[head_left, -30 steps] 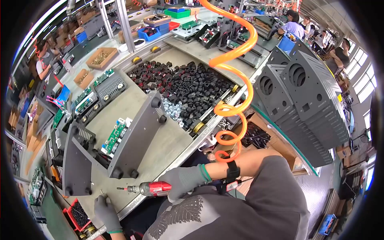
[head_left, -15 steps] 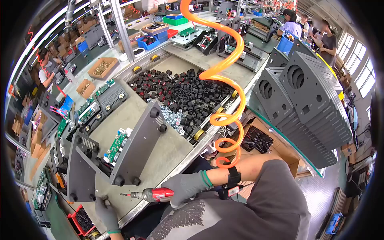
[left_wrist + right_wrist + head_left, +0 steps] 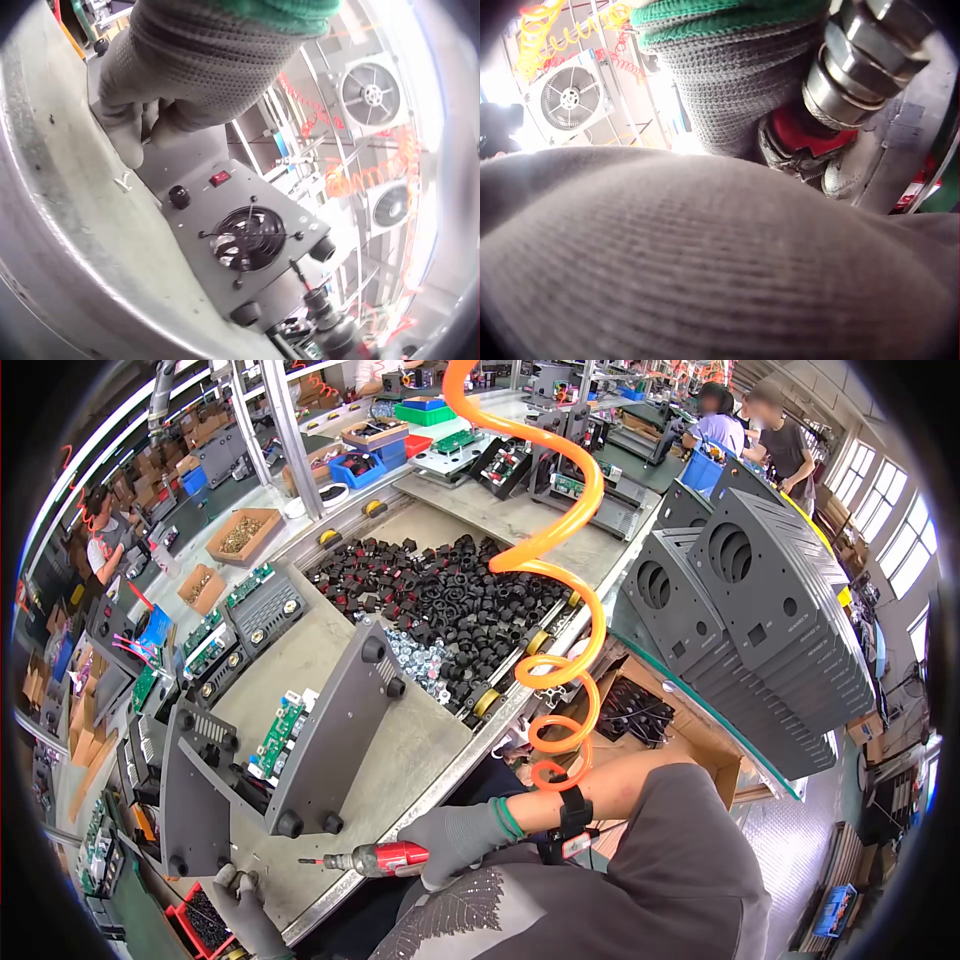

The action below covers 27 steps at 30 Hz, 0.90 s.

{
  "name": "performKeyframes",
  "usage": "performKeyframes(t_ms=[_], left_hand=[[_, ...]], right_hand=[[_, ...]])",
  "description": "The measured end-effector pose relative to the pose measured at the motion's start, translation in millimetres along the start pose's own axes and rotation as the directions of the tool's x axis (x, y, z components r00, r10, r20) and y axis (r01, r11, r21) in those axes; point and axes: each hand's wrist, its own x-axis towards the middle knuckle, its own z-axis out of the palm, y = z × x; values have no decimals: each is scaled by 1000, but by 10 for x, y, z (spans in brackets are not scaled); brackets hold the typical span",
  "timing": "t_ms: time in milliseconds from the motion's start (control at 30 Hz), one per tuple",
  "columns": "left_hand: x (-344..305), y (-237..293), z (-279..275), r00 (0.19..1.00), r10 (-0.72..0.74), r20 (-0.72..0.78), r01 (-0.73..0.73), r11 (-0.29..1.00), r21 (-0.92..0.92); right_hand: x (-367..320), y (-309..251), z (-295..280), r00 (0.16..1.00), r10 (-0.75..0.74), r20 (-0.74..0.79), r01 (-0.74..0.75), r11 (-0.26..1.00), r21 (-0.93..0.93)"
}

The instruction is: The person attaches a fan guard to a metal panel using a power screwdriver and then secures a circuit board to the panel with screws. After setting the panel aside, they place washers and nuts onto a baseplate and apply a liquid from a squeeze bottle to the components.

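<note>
My gloved left hand [image 3: 245, 912] is at the near corner of a dark grey metal casing [image 3: 330, 730] on the bench. In the left wrist view its thumb and fingers point down, slightly apart, beside the casing's panel, which carries a fan [image 3: 249, 238] and a red rocker switch [image 3: 220, 178]. A small pale piece [image 3: 123, 182] lies on the bench near the fingertips. With my gloved right hand [image 3: 455, 840] I grip a red air screwdriver [image 3: 385, 857] by its body, its bit aimed left over the bench edge. A green circuit board [image 3: 280, 738] shows inside the casing.
Black plastic parts [image 3: 450, 595] and clear ones fill a recess behind the casing. An orange coiled hose [image 3: 560, 540] hangs at centre. Stacked grey panels [image 3: 780, 620] stand on the right. A red box [image 3: 200, 920] sits below my left hand.
My left hand has shifted a little left, closer to the casing's near corner. The right hand keeps its grip on the air screwdriver. The head view has tilted slightly.
</note>
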Motion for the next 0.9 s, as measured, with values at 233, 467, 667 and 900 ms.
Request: performKeyframes(t_ms=[233,467,667,900], left_hand=[[-289,374,347,940,-202,273,287,903,-320],[-559,541,640,894,-251,370,396,829,-395],[-575,670,633,886,-147,440,333,862,-381],[-534,681,633,859,-133,494,342,868,-360]], right_hand=[[57,10,61,999,-30,-17,31,999,35],[88,-17,101,999,-34,-6,34,999,-27],[65,-6,92,998,-62,-1,61,994,-88],[93,95,123,994,-105,-22,102,988,-119]])
